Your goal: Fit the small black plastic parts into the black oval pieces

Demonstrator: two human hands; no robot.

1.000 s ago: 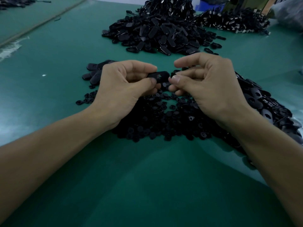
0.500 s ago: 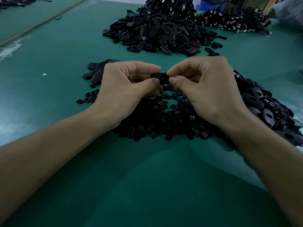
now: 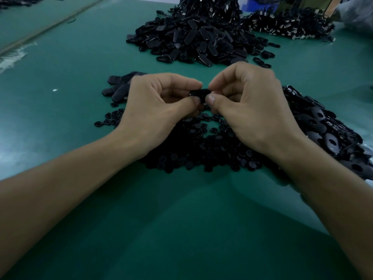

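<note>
The fingers (image 3: 190, 102) of the left hand (image 3: 155, 112) and right hand (image 3: 254, 112) are clamped on the two ends of one oval piece (image 3: 199, 92). Its long axis runs left to right, above the heap of small parts (image 3: 201, 152). Wide green surface (image 3: 181, 229) lies on the near side.

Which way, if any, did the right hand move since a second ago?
Yes: the right hand moved slightly left against the far pile, onto the held oval piece.

The flat green mat-covered worktable (image 3: 181, 219) fills the view. A pale seam strip (image 3: 52, 24) crosses its far-left corner. Lighting is dim.
</note>
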